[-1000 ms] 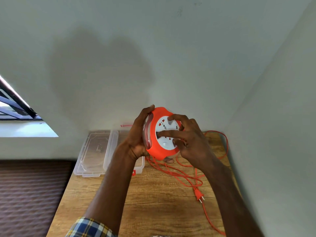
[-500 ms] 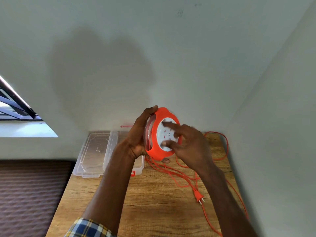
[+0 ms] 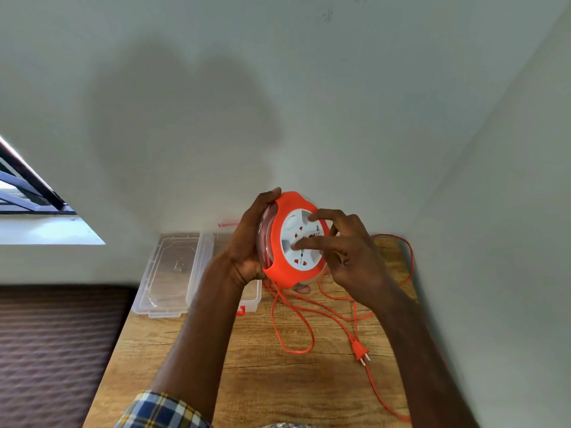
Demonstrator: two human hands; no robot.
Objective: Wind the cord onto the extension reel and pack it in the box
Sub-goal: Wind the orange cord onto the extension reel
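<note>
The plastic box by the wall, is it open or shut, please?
Open: the box has its clear lid lying flipped out flat on the table beside it.

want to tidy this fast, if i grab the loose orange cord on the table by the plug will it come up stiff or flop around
Probably floppy: the cord lies in slack, uneven loops on the table, so it would likely dangle and drag. It looks thin, so likely light. The plug seems the one rigid part, and overlapping loops could snag while the left hand holds the reel.

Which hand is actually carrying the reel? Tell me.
The left hand: it wraps the orange reel from behind, thumb on the top rim. The right hand only lays fingers on the white socket face.
</note>
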